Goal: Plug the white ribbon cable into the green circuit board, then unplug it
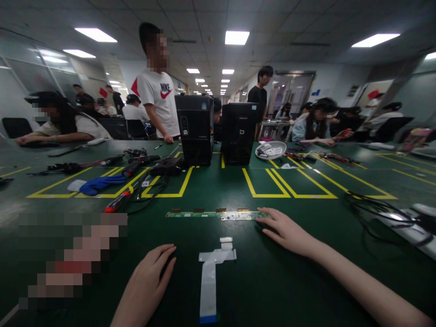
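Observation:
My right hand [286,229] reaches forward, fingers stretched and slightly apart, with the fingertips at the right end of a long, thin green circuit board strip [194,214]. The board lies flat, crosswise on the green table, and its right end is partly hidden by my fingers. My left hand [148,277] rests low on the table, holding nothing, its fingers extended and the thumb apart. Between my hands lies a white flat ribbon cable [208,286] with a bent upper part and a blue lower end. Neither hand touches this cable.
Two black computer towers [197,131] stand ahead. To the left are a red-and-black screwdriver [117,200], a blue glove [102,184] and dark cables. A white basket [270,150] is right of the towers; a power strip [405,227] lies far right. Several people are around. Pixelation covers the lower left.

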Motion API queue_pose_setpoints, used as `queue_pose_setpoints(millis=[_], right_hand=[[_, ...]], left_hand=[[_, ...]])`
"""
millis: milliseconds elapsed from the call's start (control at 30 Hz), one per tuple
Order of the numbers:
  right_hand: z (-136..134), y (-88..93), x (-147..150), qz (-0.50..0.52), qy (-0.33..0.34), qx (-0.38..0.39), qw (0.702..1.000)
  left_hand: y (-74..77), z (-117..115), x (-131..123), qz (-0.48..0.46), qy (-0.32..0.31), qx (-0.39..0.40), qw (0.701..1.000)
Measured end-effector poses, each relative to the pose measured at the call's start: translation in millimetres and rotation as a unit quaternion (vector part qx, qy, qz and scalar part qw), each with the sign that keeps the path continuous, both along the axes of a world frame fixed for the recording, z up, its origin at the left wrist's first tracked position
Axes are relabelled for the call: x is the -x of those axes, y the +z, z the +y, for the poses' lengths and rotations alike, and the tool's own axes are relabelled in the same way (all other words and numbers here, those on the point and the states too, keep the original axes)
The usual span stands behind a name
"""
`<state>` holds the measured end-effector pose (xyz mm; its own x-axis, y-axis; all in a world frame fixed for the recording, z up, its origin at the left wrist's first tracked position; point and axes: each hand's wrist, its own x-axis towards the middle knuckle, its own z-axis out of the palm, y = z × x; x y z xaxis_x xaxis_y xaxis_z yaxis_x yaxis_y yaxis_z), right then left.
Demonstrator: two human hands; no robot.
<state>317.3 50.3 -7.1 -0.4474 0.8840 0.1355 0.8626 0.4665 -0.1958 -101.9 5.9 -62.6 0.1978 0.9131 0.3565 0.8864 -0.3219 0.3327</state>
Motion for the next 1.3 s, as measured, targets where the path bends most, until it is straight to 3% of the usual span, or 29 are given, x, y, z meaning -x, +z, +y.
queue_pose_setpoints(millis=[100, 233, 500, 633, 767, 933, 1100, 1300], right_hand=[[12, -2.1, 6, 0.018, 0.052, 0.014, 0.998], [19, -12.1, 8, 0.039, 0.07, 0.024, 0.997], [7, -13.3, 11, 0.047, 0.085, 0.047, 0.994], [-2, -8.0, 23, 0.049, 0.11, 0.061, 0.991], [-7, -4.4, 30, 0.06, 0.131, 0.082, 0.986], [-6, -5.2, 29, 0.073, 0.141, 0.085, 0.984], [-4, -7.2, 27, 0.078, 0.156, 0.083, 0.981], [3, -11.1, 25, 0.085, 0.176, 0.065, 0.979]], left_hand=[[1.7, -1, -1, 0.002, 0.003, 0.005, 1.0], [5.1, -2, -3, 0.002, 0.003, -0.002, 1.0], [6.2, -2, -1, 0.009, 0.006, 0.003, 1.0], [11.7, -4, -6, -0.003, -0.029, -0.007, 1.0], [31.2, -15, -32, -0.007, -0.141, 0.028, 0.99], [56.2, -19, -79, 0.076, -0.265, 0.102, 0.956], [61.6, -4, -109, 0.149, -0.296, 0.132, 0.934], [56.2, 6, -129, 0.147, -0.323, 0.075, 0.932]])
